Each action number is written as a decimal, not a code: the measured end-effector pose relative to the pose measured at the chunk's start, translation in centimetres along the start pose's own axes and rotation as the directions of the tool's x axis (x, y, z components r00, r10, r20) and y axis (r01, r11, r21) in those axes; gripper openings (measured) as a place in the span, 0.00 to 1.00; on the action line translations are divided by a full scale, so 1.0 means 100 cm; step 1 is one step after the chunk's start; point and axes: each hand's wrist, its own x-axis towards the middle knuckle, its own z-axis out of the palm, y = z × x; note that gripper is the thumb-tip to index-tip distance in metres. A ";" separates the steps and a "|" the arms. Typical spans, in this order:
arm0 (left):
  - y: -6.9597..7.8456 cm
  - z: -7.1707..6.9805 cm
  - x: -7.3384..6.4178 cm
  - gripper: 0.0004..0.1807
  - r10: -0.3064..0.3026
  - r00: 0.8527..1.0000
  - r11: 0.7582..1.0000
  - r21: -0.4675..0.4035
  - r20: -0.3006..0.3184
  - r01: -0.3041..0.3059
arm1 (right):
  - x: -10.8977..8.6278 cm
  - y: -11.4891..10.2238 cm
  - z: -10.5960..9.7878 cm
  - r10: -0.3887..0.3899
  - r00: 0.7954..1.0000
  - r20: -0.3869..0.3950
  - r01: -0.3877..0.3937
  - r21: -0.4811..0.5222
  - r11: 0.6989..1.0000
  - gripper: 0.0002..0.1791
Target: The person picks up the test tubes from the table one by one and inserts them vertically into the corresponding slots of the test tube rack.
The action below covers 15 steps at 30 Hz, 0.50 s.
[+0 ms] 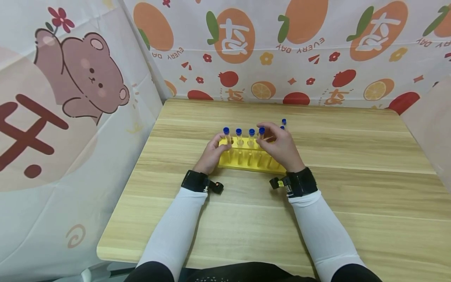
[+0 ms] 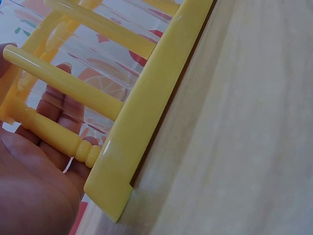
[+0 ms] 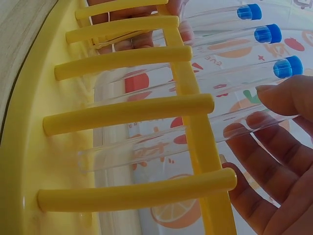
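Note:
A yellow test tube rack [image 1: 253, 166] stands on the table, holding several clear test tubes with blue caps, such as the cap [image 3: 288, 67] in the right wrist view. My left hand [image 1: 211, 153] grips the rack's left end; in the left wrist view its fingers [image 2: 58, 105] curl behind the end post [image 2: 51, 134]. With my right hand [image 1: 282, 147] I hold a test tube [image 1: 261, 135] near its top, thumb [image 3: 288, 95] on one side and fingers on the other. That tube's lower part [image 3: 137, 152] stands inside the rack; its cap is out of the right wrist view.
Behind my right hand show more blue caps [image 1: 284, 122], partly hidden by it. The wooden table [image 1: 239, 219] meets a patterned cloth [image 1: 267, 74] at the back, and another printed cloth [image 1: 116, 149] hangs along its left side.

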 end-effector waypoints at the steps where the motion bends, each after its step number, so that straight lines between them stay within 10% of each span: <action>1: 0.000 0.000 0.000 0.12 0.001 1.000 1.000 0.001 0.001 -0.001 | 0.000 0.000 0.000 0.001 1.000 0.004 -0.001 0.000 1.000 0.23; 15: 0.001 0.000 -0.003 0.13 0.002 1.000 1.000 0.012 -0.002 -0.002 | 0.000 0.002 0.000 0.008 1.000 0.020 -0.008 -0.016 1.000 0.24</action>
